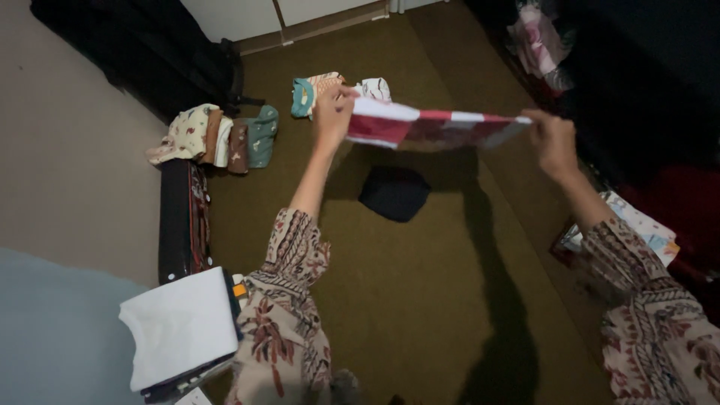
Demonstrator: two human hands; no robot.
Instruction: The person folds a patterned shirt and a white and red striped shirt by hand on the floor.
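There is only 1 view, from the camera on the person's head, which looks steeply down and forward over both outstretched arms, near to the left hand (332, 112) and right hand (553, 142), onto the olive carpet (420, 300) further below.

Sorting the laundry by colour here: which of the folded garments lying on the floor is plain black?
The dark bundle lying alone mid-carpet, below the red-and-white cloth stretched between both hands. The other folded pieces by the wall are pale, patterned or teal.

Long loose sleeves (289, 300), cream cloth, dark red floral and paisley print, banded patterned cuffs, bare forearms
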